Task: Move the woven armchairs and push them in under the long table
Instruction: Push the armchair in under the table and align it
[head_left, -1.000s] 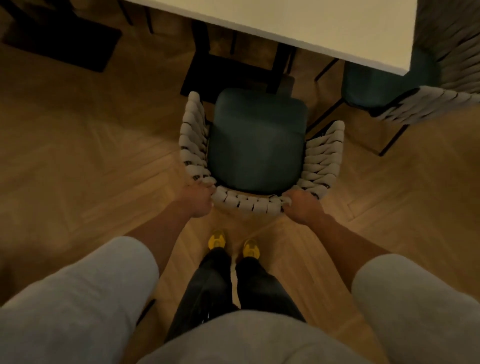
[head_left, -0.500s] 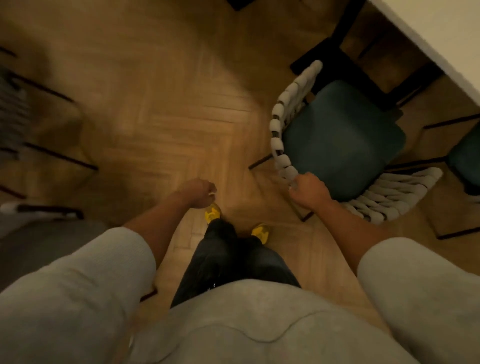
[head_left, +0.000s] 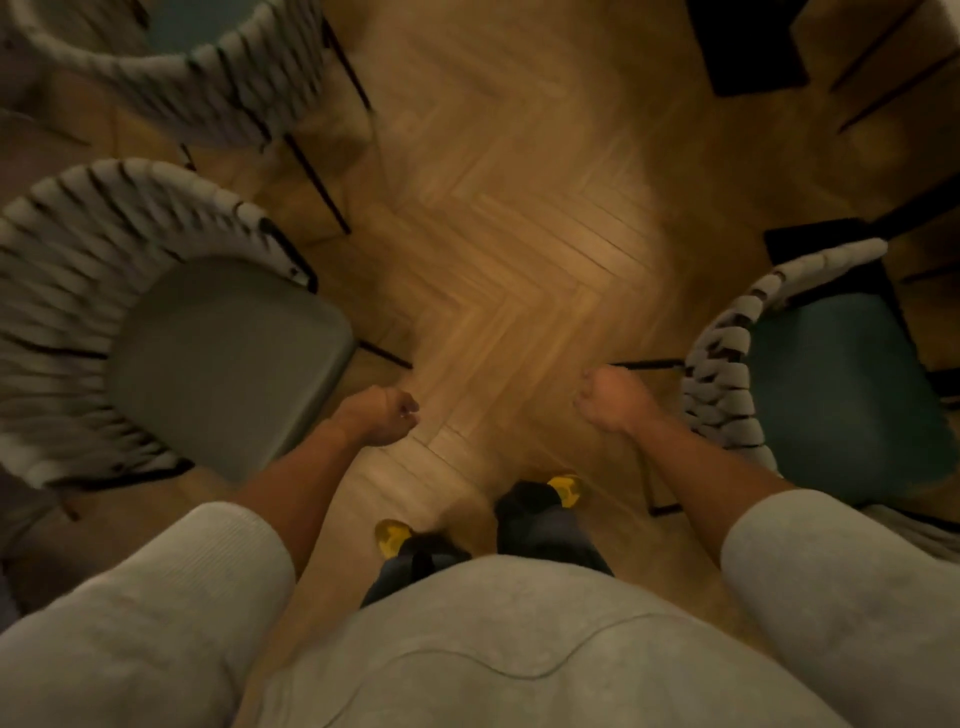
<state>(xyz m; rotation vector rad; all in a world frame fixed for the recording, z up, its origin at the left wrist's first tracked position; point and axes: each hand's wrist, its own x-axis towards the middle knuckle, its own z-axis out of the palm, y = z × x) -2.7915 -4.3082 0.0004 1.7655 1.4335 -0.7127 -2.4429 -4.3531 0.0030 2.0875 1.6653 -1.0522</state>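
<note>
A woven armchair with a teal seat (head_left: 841, 395) stands at the right, its pale woven back toward me. My right hand (head_left: 615, 397) hovers just left of that back, apart from it, fingers curled and holding nothing. A second woven armchair with a grey seat (head_left: 223, 364) stands at the left. My left hand (head_left: 384, 415) is over the floor beside its seat corner, also curled and holding nothing. A third woven armchair (head_left: 208, 67) is blurred at the top left. The long table top is out of view.
Herringbone wood floor (head_left: 519, 234) lies open between the chairs. A dark slab-like base (head_left: 753, 47) and thin black chair legs sit at the top right. My feet in yellow-toed shoes (head_left: 563, 488) stand near the teal chair's leg.
My left hand let go of the teal chair's back first, then my right. I have turned left, so that chair slid to the right edge and two more armchairs came into view.
</note>
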